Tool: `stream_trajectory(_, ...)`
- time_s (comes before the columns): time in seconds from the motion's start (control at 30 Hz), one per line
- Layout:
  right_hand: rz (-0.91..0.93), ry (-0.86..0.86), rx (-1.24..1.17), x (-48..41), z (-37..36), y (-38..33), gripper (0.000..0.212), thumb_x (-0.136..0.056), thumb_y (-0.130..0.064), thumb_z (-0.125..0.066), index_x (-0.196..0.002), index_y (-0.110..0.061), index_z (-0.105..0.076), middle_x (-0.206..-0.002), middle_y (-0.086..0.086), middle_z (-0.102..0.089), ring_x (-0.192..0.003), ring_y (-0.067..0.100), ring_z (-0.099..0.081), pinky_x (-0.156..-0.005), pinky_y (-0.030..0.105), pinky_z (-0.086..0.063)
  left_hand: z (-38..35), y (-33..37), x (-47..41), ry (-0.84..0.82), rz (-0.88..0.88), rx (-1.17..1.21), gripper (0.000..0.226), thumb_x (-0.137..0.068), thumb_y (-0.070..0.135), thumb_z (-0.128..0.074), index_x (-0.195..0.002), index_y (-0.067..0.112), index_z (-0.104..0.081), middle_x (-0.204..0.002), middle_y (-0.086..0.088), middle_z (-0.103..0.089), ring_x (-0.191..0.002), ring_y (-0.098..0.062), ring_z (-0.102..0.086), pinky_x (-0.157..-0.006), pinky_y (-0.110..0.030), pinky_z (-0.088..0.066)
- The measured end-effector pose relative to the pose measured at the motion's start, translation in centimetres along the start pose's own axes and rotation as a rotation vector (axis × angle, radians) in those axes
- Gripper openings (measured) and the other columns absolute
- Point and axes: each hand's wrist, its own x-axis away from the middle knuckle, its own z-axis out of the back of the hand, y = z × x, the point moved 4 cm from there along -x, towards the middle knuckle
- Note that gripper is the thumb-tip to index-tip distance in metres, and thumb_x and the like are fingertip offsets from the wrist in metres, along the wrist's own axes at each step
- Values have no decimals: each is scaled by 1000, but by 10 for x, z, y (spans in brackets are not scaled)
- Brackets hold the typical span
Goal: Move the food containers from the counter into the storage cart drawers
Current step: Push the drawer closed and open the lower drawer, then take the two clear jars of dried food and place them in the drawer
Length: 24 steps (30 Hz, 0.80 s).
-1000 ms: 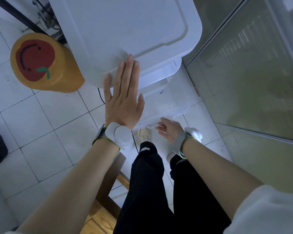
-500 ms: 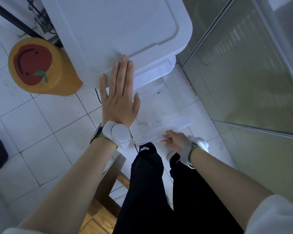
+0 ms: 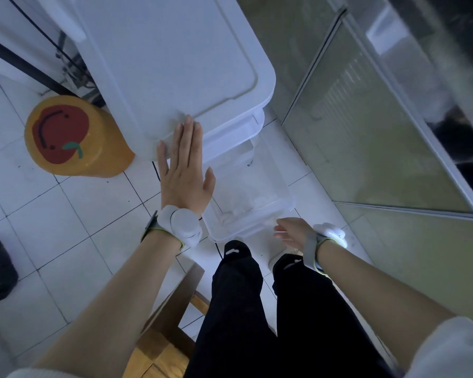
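Palm pressure is what keeps this step clean: my left hand [image 3: 185,173] lies flat, fingers together and extended, on the front edge of the white plastic storage cart's [image 3: 175,64] lid, clamped on nothing, just bracing so the cart does not roll or tip. My right hand [image 3: 291,233] hangs loose and open just beside the front lip of the clear plastic bottom drawer [image 3: 246,203], which stands pulled well out over the white tiled floor [image 3: 66,214]; I cannot tell whether my fingertips touch the lip.

The drawer looks nearly empty, with only pale scraps near its front wall that I cannot identify. No food containers or counter are in view, so I judge loading has not begun here. To do this well, I would keep the brace on the lid, leave the drawer short of its end stop, and set containers in low and toward the back so the front does not sag.

Beside the cart sits a round orange stool with a red smiling apple face [image 3: 66,137]. No brand, label or readable writing shows anywhere, including on my white wrist bands [image 3: 179,223].
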Motion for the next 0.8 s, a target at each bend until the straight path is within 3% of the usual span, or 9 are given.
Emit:
stream_trajectory(0.17,102,18,197,18,17,-13,34,-93,-15,-45,-125,-2,-47,-110,16,-59,-76,20,-55,-55,22,-32,11,15,11,-107,-159,81,65,-86,6,-49,-145,7,-22,-156,-8,-20,-145,-22,-20,-118,-43,-10)
stream_trajectory(0.27,153,-24,257,34,24,-26,14,-95,-13,-43,-94,-7,-55,-97,10,-54,-67,17,-52,-52,22,-27,12,29,23,-264,-220,132,57,-91,7,-43,-145,11,-24,-157,-2,-17,-146,-17,-14,-120,-35,-9)
stream_trajectory(0.33,193,-28,297,44,30,-35,26,-94,-11,-43,-68,-15,-46,-83,4,-49,-64,14,-51,-51,20,-28,12,37,26,-378,-222,176,52,-93,9,-41,-144,13,-27,-157,0,-17,-146,-14,-15,-120,-32,-12)
stream_trajectory(0.43,266,-33,334,63,38,-50,33,-92,-8,-44,-61,-19,-37,-79,3,-44,-61,11,-49,-52,16,-31,16,50,28,-556,-209,202,51,-95,14,-41,-144,13,-27,-156,1,-19,-144,-12,-19,-118,-30,-18)
stream_trajectory(0.53,322,-53,387,82,47,-62,26,-92,-11,-44,-67,-18,-40,-77,1,-45,-63,11,-51,-55,18,-27,22,62,27,-674,-188,179,52,-96,16,-40,-145,13,-24,-156,1,-20,-143,-15,-23,-116,-31,-24)
stream_trajectory(0.6,359,-54,400,97,54,-71,13,-94,-12,-42,-81,-12,-46,-77,0,-49,-65,14,-51,-51,15,-32,29,72,22,-698,-183,176,51,-96,17,-40,-145,13,-24,-156,0,-22,-142,-17,-25,-115,-35,-26)
stream_trajectory(0.67,395,-45,401,113,64,-81,7,-95,-14,-41,-92,-10,-47,-89,5,-53,-64,10,-50,-50,16,-33,39,85,15,-688,-210,162,50,-96,18,-40,-144,12,-25,-154,-2,-26,-141,-17,-28,-114,-29,-24)
stream_trajectory(0.73,434,-22,422,133,78,-90,16,-96,-13,-40,-106,-7,-51,-104,13,-56,-71,13,-53,-50,16,-34,53,103,8,-641,-255,140,50,-96,19,-41,-143,11,-28,-152,-3,-31,-138,-17,-31,-108,-19,-20)
stream_trajectory(0.8,475,-10,427,150,92,-100,26,-96,-10,-40,-117,1,-51,-108,12,-58,-86,17,-52,-44,6,-39,66,119,0,-608,-264,148,49,-95,19,-43,-142,13,-31,-149,-4,-36,-135,-19,-37,-106,-20,-23)
